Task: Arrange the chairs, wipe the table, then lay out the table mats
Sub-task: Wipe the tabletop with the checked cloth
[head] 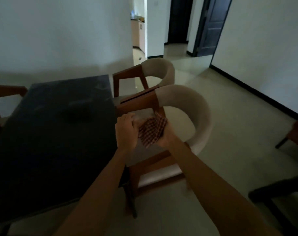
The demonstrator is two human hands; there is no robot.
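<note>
Above near chair, checked cloth is bunched in right hand, steadied by left hand (fingers curled on it); dark table lies leftward, nearer left hand.

The left hand covers the near edge of the checked cloth, and its fingertips disappear behind the fabric, so the grip there cannot be made out. The right hand lies under the cloth; only its heel and wrist show. The dark surface runs out of frame at the left and bottom, and a dim rounded shape on it is too dark to identify. 1 chair at the left edge shows only a wooden arm. 2 pieces of furniture on the right are cut off. Items in the far doorway are too small to tell.
</note>
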